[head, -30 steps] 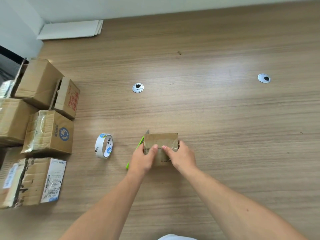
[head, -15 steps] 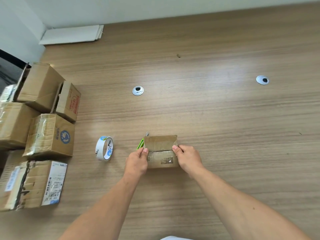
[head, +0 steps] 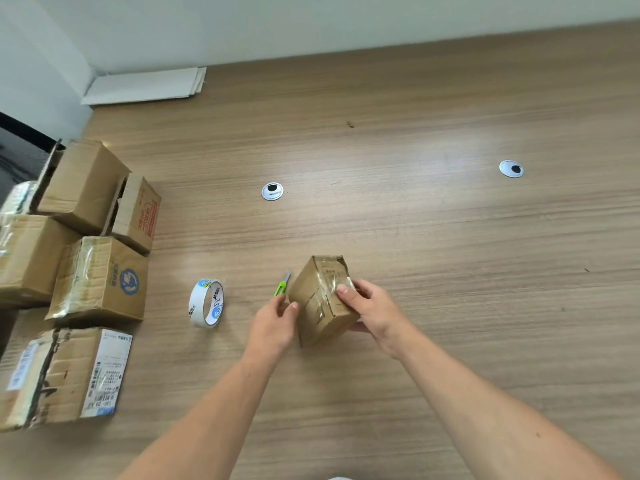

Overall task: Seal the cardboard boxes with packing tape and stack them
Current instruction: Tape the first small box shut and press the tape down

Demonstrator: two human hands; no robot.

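A small brown cardboard box (head: 317, 299) is tilted up off the wooden table, its taped top face turned toward me. My right hand (head: 372, 311) grips its right side, thumb pressed on the shiny tape and fingers curled underneath. My left hand (head: 275, 323) touches the box's left edge with loosely bent fingers. A white roll of packing tape (head: 206, 303) stands on its edge to the left. A green utility knife (head: 282, 285) lies between the roll and the box, partly hidden by my left hand.
Several cardboard boxes crowd the table's left edge, among them one with a blue round logo (head: 100, 280) and one with a white shipping label (head: 65, 375). Two cable grommets (head: 272, 191) (head: 511, 168) sit in the tabletop. Flat white sheets (head: 145, 85) lie at the far wall.
The small box has gone from lying flat under both hands to being lifted and turned on end. My right hand shifted to its right side, my left hand to its left edge.
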